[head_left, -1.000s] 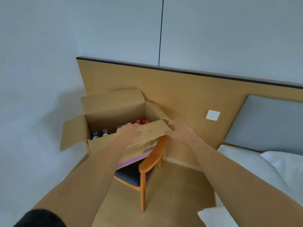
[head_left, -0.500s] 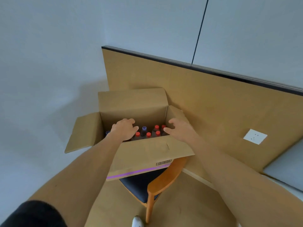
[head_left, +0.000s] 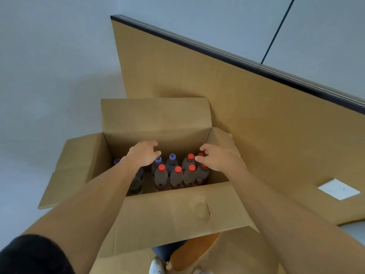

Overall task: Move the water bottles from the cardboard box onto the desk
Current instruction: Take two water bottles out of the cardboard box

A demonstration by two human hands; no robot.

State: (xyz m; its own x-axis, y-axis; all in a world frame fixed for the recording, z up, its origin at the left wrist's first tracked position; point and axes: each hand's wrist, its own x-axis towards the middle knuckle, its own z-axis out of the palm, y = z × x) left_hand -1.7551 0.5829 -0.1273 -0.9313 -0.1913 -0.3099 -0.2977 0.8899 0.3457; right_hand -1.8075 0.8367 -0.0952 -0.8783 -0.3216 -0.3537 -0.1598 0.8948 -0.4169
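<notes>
Bottom of frame: tip of a white shoe [head_left: 157, 266] and the orange wooden chair w/ dark seat [head_left: 194, 249], which seems to carry the box and keep it at arm height. Above that, the big brown corrugated cardboard box [head_left: 167, 214], all four flaps folded out, near flap hanging toward the camera w/ a small tear, so the top is clear for reaching in.

Centre frame, both forearms go over the near flap. Left hand [head_left: 143, 153], fingers loosely curled, holding nothing, hovers just above a purple-capped clear plastic bottle [head_left: 158, 164]. Right hand [head_left: 216, 158] likewise spread and relaxed, empty, fingertips near a red-capped clear plastic bottle [head_left: 189, 162]. Looks like one grab per hand coming.

Bottles stand upright, packed cap-up in rows, smooth and round, some still labelled; all inside the box, none lifted. Desk not in view.

Behind, upper right: tan wood-grain wall panel [head_left: 246, 115] w/ dark top trim; white socket plate [head_left: 338, 189] at right edge; plain grey wall [head_left: 49, 56] at upper left.
</notes>
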